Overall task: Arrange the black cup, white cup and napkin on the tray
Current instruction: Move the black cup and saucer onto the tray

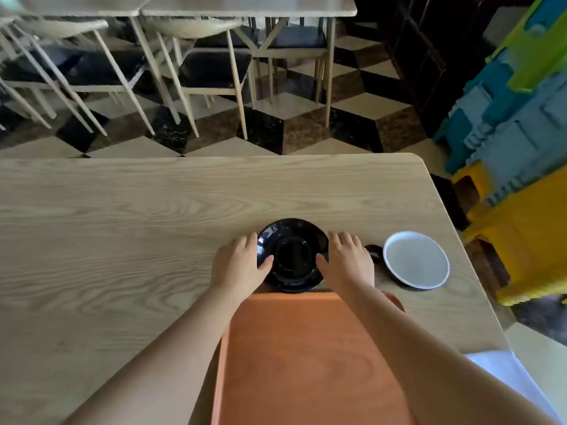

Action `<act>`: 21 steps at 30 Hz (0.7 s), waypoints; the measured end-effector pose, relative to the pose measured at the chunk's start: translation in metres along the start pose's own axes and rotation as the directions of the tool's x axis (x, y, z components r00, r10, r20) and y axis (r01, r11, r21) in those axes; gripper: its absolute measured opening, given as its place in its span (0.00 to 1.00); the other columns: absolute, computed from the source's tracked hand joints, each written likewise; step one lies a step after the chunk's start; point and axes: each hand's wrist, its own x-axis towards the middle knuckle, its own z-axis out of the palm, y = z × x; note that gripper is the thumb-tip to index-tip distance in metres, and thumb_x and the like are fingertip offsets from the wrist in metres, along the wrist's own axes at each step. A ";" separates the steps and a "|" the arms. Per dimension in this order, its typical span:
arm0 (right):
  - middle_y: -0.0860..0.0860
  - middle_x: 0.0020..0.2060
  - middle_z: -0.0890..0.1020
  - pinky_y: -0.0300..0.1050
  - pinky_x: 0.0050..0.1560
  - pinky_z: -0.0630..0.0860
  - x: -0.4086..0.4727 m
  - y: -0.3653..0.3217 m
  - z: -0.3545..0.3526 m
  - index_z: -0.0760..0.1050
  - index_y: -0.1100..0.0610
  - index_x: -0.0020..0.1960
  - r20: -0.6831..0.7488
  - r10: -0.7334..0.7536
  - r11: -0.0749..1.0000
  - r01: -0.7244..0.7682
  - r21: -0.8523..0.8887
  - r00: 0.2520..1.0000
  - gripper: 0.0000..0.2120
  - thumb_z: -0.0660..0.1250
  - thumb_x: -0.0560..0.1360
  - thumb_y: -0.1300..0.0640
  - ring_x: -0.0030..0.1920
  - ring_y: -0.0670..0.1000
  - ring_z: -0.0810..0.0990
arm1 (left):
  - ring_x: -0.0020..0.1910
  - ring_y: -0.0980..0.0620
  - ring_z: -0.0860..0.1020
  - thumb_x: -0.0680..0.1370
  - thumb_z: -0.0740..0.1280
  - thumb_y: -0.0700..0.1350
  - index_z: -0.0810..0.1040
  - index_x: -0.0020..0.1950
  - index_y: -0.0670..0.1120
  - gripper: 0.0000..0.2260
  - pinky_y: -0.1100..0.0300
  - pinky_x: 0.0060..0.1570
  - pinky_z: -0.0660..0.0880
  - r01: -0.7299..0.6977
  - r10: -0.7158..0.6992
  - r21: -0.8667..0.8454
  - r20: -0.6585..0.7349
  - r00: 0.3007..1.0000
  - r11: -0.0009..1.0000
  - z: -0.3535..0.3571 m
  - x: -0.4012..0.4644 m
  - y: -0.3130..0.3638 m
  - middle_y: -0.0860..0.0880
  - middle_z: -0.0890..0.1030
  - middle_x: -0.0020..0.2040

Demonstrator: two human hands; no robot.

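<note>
A glossy black saucer (293, 240) sits on the wooden table just beyond the far edge of the orange tray (306, 357). My left hand (237, 265) grips its left rim and my right hand (348, 262) grips its right rim, thumbs resting on the dish. To the right lies a white saucer (415, 259). Between my right hand and the white saucer a small dark object (375, 251) peeks out, mostly hidden. No cup or napkin is clearly visible.
The light wooden table (122, 240) stretches left and ends at a rounded corner on the far right. Beyond it stand chairs (211, 72) and another table on a checkered floor. Colourful plastic blocks (521, 148) are stacked at the right.
</note>
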 end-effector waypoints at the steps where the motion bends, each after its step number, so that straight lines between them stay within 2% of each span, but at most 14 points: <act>1: 0.55 0.58 0.75 0.48 0.51 0.71 0.003 0.000 0.003 0.67 0.59 0.62 0.021 0.012 1.000 -0.012 0.001 1.000 0.18 0.60 0.75 0.51 0.59 0.55 0.70 | 0.46 0.41 0.79 0.73 0.64 0.55 0.73 0.59 0.40 0.22 0.50 0.43 0.74 0.025 -0.025 0.005 0.016 1.000 1.000 0.004 0.002 -0.001 0.43 0.81 0.47; 4: 0.55 0.56 0.75 0.47 0.45 0.72 0.007 0.001 0.010 0.69 0.60 0.58 0.049 0.064 0.995 -0.068 0.079 0.997 0.14 0.61 0.75 0.55 0.58 0.55 0.69 | 0.49 0.41 0.77 0.73 0.65 0.53 0.70 0.63 0.40 0.24 0.51 0.44 0.73 0.067 -0.067 -0.028 0.028 0.997 0.997 0.012 0.004 -0.003 0.43 0.79 0.51; 6: 0.56 0.55 0.75 0.48 0.45 0.72 0.006 0.001 0.014 0.70 0.61 0.57 0.052 0.086 0.987 -0.092 0.130 0.995 0.13 0.61 0.75 0.57 0.58 0.56 0.68 | 0.51 0.42 0.76 0.73 0.67 0.53 0.70 0.62 0.42 0.23 0.52 0.44 0.72 0.098 -0.095 -0.075 0.041 0.995 0.992 0.014 0.003 -0.002 0.44 0.77 0.52; 8: 0.57 0.54 0.75 0.48 0.47 0.71 0.005 -0.001 0.013 0.70 0.62 0.56 0.048 0.091 0.981 -0.098 0.167 0.995 0.12 0.61 0.75 0.58 0.58 0.57 0.68 | 0.51 0.44 0.75 0.72 0.68 0.51 0.72 0.56 0.42 0.18 0.54 0.41 0.71 0.146 -0.140 -0.130 0.051 0.989 0.981 0.014 0.005 0.000 0.45 0.77 0.51; 10: 0.59 0.53 0.75 0.49 0.47 0.71 0.008 -0.002 0.012 0.71 0.63 0.55 0.070 0.114 0.966 -0.127 0.224 0.991 0.11 0.62 0.74 0.60 0.56 0.58 0.70 | 0.49 0.43 0.75 0.71 0.70 0.46 0.73 0.50 0.41 0.13 0.53 0.42 0.71 0.197 -0.177 -0.243 0.101 0.979 0.950 0.013 0.009 0.000 0.44 0.77 0.49; 12: 0.60 0.50 0.77 0.46 0.42 0.69 0.011 -0.003 0.011 0.72 0.64 0.52 0.089 0.142 0.938 -0.163 0.305 0.986 0.09 0.63 0.73 0.64 0.51 0.60 0.74 | 0.46 0.41 0.76 0.69 0.70 0.39 0.73 0.44 0.42 0.07 0.53 0.43 0.71 0.235 -0.189 -0.391 0.155 0.970 0.890 0.012 0.010 -0.001 0.41 0.78 0.46; 14: 0.61 0.47 0.79 0.45 0.39 0.67 0.012 -0.003 0.009 0.74 0.65 0.49 0.085 0.152 0.905 -0.173 0.388 0.985 0.08 0.61 0.70 0.67 0.48 0.62 0.76 | 0.42 0.41 0.77 0.68 0.66 0.33 0.74 0.41 0.42 0.06 0.54 0.40 0.70 0.264 -0.196 -0.518 0.184 0.963 0.814 0.010 0.009 -0.006 0.41 0.79 0.41; 16: 0.60 0.44 0.82 0.46 0.40 0.71 0.009 -0.003 0.002 0.77 0.64 0.49 0.057 0.147 0.867 -0.157 0.472 0.987 0.11 0.60 0.69 0.68 0.45 0.61 0.77 | 0.33 0.46 0.77 0.70 0.62 0.30 0.78 0.47 0.41 0.11 0.55 0.36 0.72 0.293 -0.209 -0.621 0.206 0.956 0.727 0.000 0.003 -0.009 0.45 0.79 0.36; 18: 0.54 0.43 0.82 0.43 0.41 0.70 0.001 -0.005 -0.008 0.78 0.60 0.51 0.055 0.143 0.828 -0.149 0.540 0.988 0.13 0.62 0.69 0.68 0.43 0.57 0.78 | 0.28 0.50 0.75 0.72 0.60 0.29 0.78 0.56 0.44 0.18 0.54 0.35 0.76 0.340 -0.226 -0.700 0.254 0.940 0.628 -0.014 -0.006 -0.013 0.46 0.78 0.35; 19: 0.51 0.41 0.81 0.41 0.41 0.69 -0.004 -0.005 -0.012 0.79 0.58 0.52 0.068 0.137 0.810 -0.151 0.567 0.988 0.14 0.63 0.69 0.67 0.42 0.54 0.78 | 0.29 0.51 0.75 0.73 0.60 0.29 0.76 0.60 0.47 0.21 0.55 0.36 0.78 0.369 -0.231 -0.728 0.287 0.929 0.577 -0.023 -0.012 -0.015 0.46 0.78 0.36; 21: 0.49 0.41 0.81 0.41 0.42 0.71 -0.016 -0.002 -0.014 0.79 0.54 0.52 0.090 0.122 0.773 -0.151 0.617 0.988 0.15 0.65 0.69 0.66 0.40 0.52 0.79 | 0.32 0.53 0.78 0.73 0.62 0.30 0.72 0.63 0.53 0.24 0.65 0.33 0.78 0.398 -0.220 -0.773 0.332 0.917 0.493 -0.036 -0.027 -0.021 0.48 0.78 0.38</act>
